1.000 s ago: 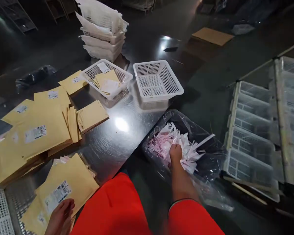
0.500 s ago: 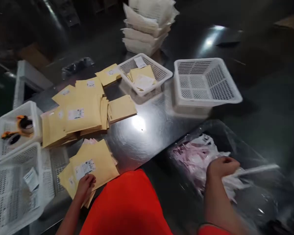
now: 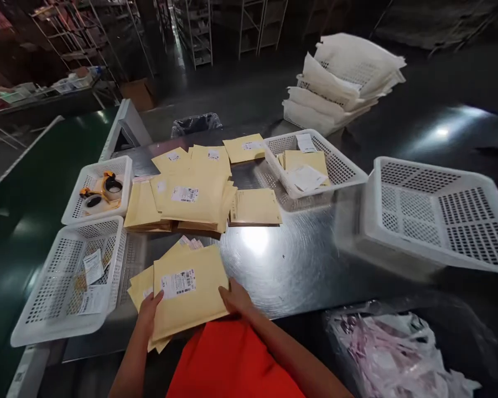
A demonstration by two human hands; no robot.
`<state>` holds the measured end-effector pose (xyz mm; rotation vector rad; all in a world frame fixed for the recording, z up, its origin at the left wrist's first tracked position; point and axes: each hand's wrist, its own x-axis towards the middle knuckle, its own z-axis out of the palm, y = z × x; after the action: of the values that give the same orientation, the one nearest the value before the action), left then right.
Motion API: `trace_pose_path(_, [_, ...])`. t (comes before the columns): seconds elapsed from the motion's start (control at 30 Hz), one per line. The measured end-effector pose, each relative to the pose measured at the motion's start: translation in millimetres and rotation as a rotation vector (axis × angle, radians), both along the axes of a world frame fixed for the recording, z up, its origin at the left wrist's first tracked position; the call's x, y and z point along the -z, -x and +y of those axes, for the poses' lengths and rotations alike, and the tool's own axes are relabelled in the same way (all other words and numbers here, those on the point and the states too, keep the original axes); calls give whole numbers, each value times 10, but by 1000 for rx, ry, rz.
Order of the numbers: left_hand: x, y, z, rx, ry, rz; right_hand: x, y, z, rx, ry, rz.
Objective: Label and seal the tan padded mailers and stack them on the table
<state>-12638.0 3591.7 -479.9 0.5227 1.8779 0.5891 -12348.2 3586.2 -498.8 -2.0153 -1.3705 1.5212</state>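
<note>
A yellow padded envelope (image 3: 203,271) with a printed white label lies on top of other envelopes at the near edge of the metal table. My left hand (image 3: 148,310) grips its left side, thumb on the front face. On its right edge my right hand (image 3: 235,297) is closed, with the fingers partly behind the envelope. Pink-edged papers stick out at the back of this pile. Just beyond it sits a larger stack of labelled envelopes (image 3: 191,196), and a small stack of unlabelled envelopes (image 3: 257,207) lies to its right.
White baskets stand at left, one with tape dispensers (image 3: 103,193), another with paper slips (image 3: 93,268). A basket (image 3: 348,171) at the back holds envelopes; another basket (image 3: 431,221) stands right. Lined baskets (image 3: 344,77) are stacked behind. A plastic-lined bin (image 3: 402,354) holds pinkish-white scraps.
My right hand has moved left from over the scrap bin to the envelope's right edge. My left hand still holds the left side. The view has swung right-to-left across the table.
</note>
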Motion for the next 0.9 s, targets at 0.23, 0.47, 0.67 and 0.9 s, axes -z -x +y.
trace_pose_path(0.23, [-186,-176,-54,-329,-121,-645,-662,-417,187,236,10,977])
trace_pose_path(0.47, [-123,-63,264,-311,-304,-583,-1307,-242,1237,307,-451,942])
trace_pose_path(0.67, [585,6,-64,39,-116,27,-786,-608,1951,473,-354,154])
trace_pose_path(0.9, [875,100,-43,239,-144,129,-208,-1652,2135,634,-282,-407])
